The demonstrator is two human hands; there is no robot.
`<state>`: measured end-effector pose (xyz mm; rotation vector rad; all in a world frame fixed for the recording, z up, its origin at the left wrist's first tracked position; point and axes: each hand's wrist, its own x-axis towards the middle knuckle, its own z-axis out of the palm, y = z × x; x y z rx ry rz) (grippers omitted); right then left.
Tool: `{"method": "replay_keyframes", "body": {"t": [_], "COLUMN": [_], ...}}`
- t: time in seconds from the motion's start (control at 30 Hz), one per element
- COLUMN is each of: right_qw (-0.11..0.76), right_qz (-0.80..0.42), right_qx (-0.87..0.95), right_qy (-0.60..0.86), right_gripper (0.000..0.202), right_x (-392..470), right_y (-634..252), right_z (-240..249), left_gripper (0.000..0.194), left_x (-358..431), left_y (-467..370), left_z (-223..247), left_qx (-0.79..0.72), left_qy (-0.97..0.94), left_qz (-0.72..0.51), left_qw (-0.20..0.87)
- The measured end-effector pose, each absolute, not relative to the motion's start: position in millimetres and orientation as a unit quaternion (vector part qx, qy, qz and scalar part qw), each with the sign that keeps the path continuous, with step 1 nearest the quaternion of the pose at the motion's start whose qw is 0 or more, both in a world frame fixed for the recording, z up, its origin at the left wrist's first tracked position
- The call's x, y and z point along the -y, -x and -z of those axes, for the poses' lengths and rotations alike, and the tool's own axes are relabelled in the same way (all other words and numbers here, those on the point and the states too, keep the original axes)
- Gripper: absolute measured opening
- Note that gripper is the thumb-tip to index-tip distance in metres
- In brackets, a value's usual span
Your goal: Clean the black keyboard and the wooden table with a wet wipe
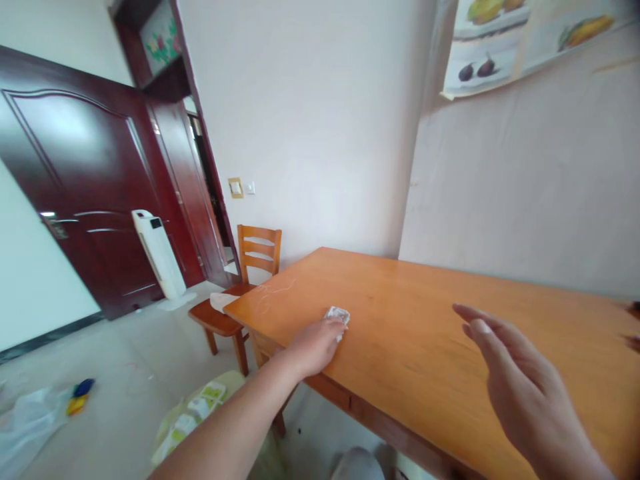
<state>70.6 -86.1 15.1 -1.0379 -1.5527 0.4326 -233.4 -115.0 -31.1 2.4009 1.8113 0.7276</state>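
Note:
My left hand [320, 345] is closed around a small white, crumpled-looking item [337, 313] near the front left part of the wooden table [400, 300]. Part of that item sticks out past the fingers, and the rest is hidden by them. Over the right part of the table is my right hand [520, 380], its thumb and fingers apart, holding nothing. Thin pale strands or marks [273, 293] lie on the far left corner of the tabletop.
A wooden chair [260, 250] with a white cloth [220, 302] stands beyond the table's left end. Below my left arm is a pale green stool [230, 383] with green-and-white packets [200, 407]. A plastic bag [35, 420] lies on the floor. Dark objects [634, 310] edge in at right.

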Motion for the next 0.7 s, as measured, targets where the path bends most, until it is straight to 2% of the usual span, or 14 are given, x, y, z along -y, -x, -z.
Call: {"method": "replay_keyframes", "body": {"t": [0.13,0.4,0.6,0.7], "right_qw": [0.533,0.518,0.513,0.518], "right_qz": [-0.222,-0.164,-0.108,-0.101], "right_qx": [0.691,0.711,0.716,0.713], "right_qy": [0.435,0.447,0.461,0.461], "right_gripper": [0.044,0.043,0.04,0.039], "right_x": [71,32,21,20], "right_y": [-30,-10,-19,-19], "right_z": [-10,19,37,36], "left_gripper": [0.044,0.039,0.018,0.018], "left_x": [107,89,97,107], "left_y": [298,429,500,521], "left_z": [35,28,10,1], "left_qx": [-0.626,-0.748,-0.849,-0.869], "left_qy": [-0.743,-0.623,-0.472,-0.409], "left_qz": [-0.237,-0.229,-0.236,-0.275], "left_qw": [0.023,0.009,-0.013,-0.046]}}
